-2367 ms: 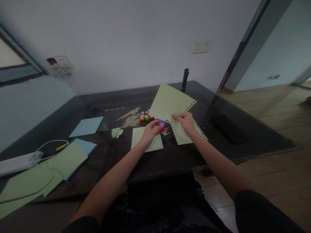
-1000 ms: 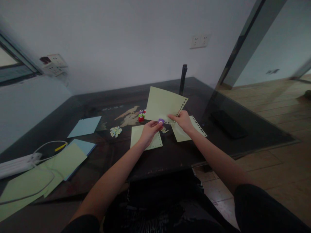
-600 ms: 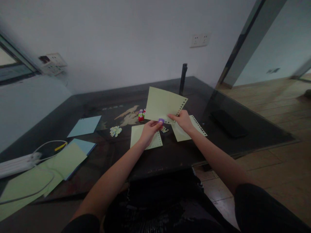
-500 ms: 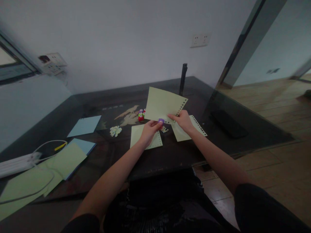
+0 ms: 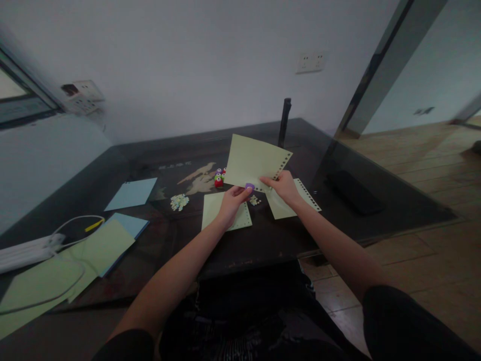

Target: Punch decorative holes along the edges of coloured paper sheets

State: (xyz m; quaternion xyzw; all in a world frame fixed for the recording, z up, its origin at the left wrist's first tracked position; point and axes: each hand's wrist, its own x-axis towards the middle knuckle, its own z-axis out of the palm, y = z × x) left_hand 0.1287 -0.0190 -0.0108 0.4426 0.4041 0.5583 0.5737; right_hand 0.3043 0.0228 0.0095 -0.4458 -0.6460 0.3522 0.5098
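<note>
A pale yellow-green paper sheet [image 5: 255, 158] is raised above the table, with a row of holes down its right edge and some along its lower edge. Closed around a small purple paper punch [image 5: 249, 187], my left hand [image 5: 233, 201] keeps it at that lower edge, thumb on top. My right hand [image 5: 284, 186] pinches the sheet near its lower right corner. Beneath my left hand lies another pale sheet [image 5: 212, 206], holed along its right side. A third holed sheet [image 5: 280, 205] rests under my right wrist.
Several red, green and purple punches [image 5: 219, 180] stand behind my left hand. Small paper bits lie in a larger pile [image 5: 179, 202] and a smaller pile [image 5: 255, 200]. Blue sheets [image 5: 131, 194], green sheets and a white power strip [image 5: 28, 254] with cable occupy the left; a black flat object [image 5: 353, 191] lies right.
The view has shifted very slightly. Both hands, the sheet and the purple punch keep nearly the same positions.
</note>
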